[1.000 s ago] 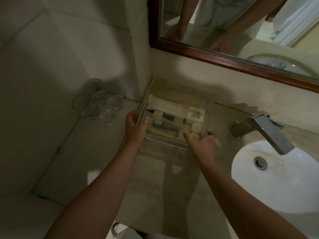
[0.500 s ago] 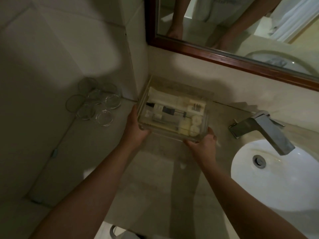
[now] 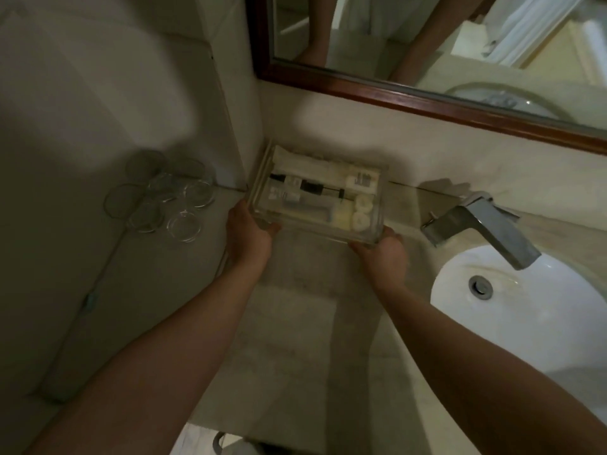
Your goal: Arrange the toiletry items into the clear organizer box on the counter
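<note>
Hands frame the clear organizer box (image 3: 317, 198) from its near corners: our left hand (image 3: 248, 233) cups the near-left corner and our right hand (image 3: 381, 252) the near-right one, each grip wrapped on the box wall and holding it. Between the two grips, the toiletry items (image 3: 315, 193) lie packed inside: tubes, a dark-handled piece, small white rounds toward our right hand. Compared with a second ago, the box has travelled away from us and now sits in the corner beyond our hands, close to the side wall and back wall; whether it touches them we cannot tell. We judge the arranging is done and this is the final placement, so the likely next need is simply to let go. Out past our left hand a cluster of clear round dishes (image 3: 170, 200) rests on the bench (image 3: 305, 307); past our right, the faucet (image 3: 476, 224) overhangs the sink (image 3: 542, 330).
</note>
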Demonstrator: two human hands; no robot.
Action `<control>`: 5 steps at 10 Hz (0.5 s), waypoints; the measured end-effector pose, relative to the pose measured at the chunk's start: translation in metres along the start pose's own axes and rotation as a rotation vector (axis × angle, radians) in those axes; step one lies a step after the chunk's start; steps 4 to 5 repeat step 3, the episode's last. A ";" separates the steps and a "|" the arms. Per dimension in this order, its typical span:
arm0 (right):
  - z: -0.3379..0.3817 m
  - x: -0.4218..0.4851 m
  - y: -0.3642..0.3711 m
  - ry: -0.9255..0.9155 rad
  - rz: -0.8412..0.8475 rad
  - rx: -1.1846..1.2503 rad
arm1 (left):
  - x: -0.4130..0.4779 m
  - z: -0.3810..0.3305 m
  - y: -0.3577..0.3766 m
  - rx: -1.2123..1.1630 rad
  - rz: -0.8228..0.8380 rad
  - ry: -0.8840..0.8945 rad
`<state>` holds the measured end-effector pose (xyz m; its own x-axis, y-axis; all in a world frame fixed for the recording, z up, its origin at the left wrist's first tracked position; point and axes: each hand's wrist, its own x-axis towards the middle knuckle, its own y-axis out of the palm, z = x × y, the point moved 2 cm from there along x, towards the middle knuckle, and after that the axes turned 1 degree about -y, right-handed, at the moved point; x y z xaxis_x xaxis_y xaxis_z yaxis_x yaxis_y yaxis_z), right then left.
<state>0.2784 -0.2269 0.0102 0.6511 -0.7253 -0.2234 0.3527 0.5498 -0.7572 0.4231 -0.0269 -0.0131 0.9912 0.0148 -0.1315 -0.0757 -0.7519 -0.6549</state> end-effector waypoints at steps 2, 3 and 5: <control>0.006 -0.003 -0.015 0.031 0.136 0.006 | -0.002 -0.005 -0.001 -0.026 0.018 -0.037; 0.004 -0.020 -0.045 0.019 0.155 0.049 | -0.035 0.013 -0.015 -0.079 -0.096 -0.004; 0.004 -0.020 -0.045 0.019 0.155 0.049 | -0.035 0.013 -0.015 -0.079 -0.096 -0.004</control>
